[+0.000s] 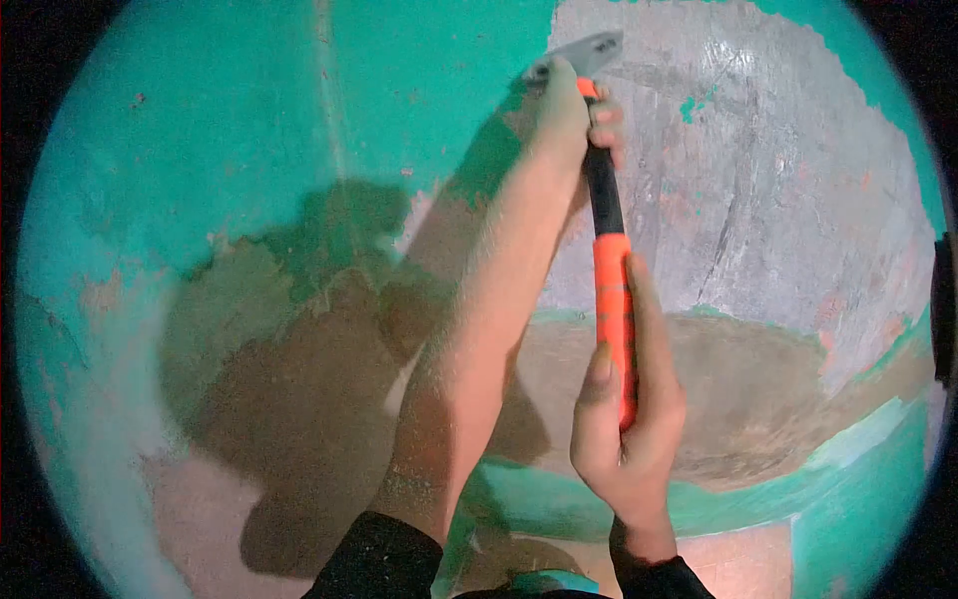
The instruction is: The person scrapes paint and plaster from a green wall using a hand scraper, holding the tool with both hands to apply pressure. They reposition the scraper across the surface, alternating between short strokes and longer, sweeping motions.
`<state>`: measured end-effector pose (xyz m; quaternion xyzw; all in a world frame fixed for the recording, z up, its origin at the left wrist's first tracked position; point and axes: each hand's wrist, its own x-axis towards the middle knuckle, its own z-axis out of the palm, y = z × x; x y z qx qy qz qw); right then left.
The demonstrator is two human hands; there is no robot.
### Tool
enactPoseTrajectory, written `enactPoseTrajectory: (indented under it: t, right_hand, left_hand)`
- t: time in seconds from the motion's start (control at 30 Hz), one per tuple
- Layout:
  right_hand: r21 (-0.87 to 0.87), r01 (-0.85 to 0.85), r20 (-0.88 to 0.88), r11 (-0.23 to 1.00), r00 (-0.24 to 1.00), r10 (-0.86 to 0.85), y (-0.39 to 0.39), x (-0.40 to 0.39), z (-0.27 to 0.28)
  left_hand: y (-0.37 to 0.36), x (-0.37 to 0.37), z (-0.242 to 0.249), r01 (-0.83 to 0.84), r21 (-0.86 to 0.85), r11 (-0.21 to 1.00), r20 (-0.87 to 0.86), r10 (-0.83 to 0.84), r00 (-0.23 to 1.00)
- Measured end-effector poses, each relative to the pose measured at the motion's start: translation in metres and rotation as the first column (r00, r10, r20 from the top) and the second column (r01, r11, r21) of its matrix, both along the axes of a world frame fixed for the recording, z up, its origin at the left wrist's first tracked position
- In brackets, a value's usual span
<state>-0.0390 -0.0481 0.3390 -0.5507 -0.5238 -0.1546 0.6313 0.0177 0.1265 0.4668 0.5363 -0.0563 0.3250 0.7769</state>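
A long-handled scraper (pixel 611 270) with an orange and black handle stands nearly upright in front of a wall. Its grey metal blade (pixel 589 55) is at the top, tilted up to the right over the edge of the green paint. My left hand (pixel 567 115) is closed around the neck just below the blade, thumb reaching up onto the metal. Lower down, my right hand (pixel 639 419) grips the orange end of the handle, with the thumb on its left side and fingers along its right. The blade's exact contact with the wall cannot be made out.
Green paint (pixel 230 110) covers the wall's left side. To the right lies a large bare grey patch (pixel 758 180), with a brown patch (pixel 738 399) beneath it. Shadows of my head and arms fall on the left. A dark object (pixel 942 309) shows at the right edge.
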Motion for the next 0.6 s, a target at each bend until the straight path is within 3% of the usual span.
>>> enactPoseTrajectory:
  t: [0.2, 0.33, 0.6]
  right_hand:
    - [0.006, -0.013, 0.000, 1.000, 1.000, 0.013, 0.001, -0.005, -0.004]
    - [-0.006, -0.035, -0.020, 0.999, 0.999, 0.035, 0.006, -0.006, 0.008]
    - [-0.071, -0.031, -0.036, 0.997, 0.999, 0.028, 0.012, 0.000, 0.004]
  left_hand:
    - [-0.004, -0.008, 0.000, -0.036, -0.028, 0.999, -0.085, 0.033, 0.996]
    - [-0.004, -0.007, 0.022, -0.003, -0.022, 1.000, 0.007, 0.003, 1.000]
    - [-0.001, -0.008, 0.027, -0.036, 0.067, 0.997, 0.028, 0.034, 0.999]
